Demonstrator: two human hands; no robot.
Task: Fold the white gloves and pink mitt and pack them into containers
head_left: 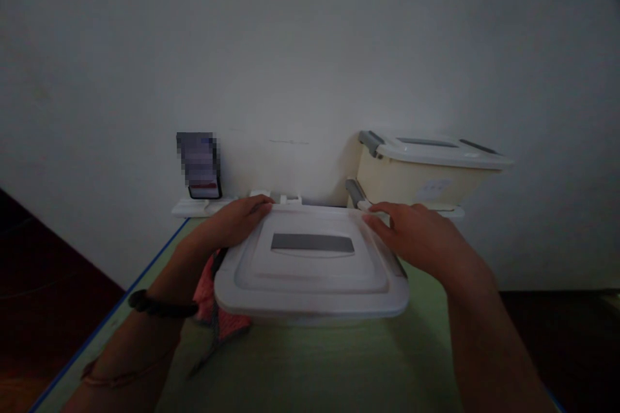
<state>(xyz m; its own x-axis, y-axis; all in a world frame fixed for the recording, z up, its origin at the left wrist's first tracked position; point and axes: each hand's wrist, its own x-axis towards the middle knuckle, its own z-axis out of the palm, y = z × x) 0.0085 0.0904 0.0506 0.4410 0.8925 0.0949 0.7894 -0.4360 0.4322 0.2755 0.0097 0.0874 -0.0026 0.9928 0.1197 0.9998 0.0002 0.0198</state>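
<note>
A storage box with a white lid (310, 281) is in front of me, a grey handle strip (312, 243) set into the lid's middle. At the lid's far left corner, my left hand (245, 219) grips the edge. My right hand (416, 232) holds the far right corner, thumb on top and fingers curled at the rim. Most of the box's body is hidden beneath the lid. Under its left side lies a red cloth (225, 322) with a grey edge, partly covered by the box.
Behind, at the right, a cream storage box (411, 181) with grey latches stands on another lidded box. A phone (201, 164) with a blurred screen leans against the wall at back left, on a white ledge (194, 208). The green table (310, 368) has a blue edge.
</note>
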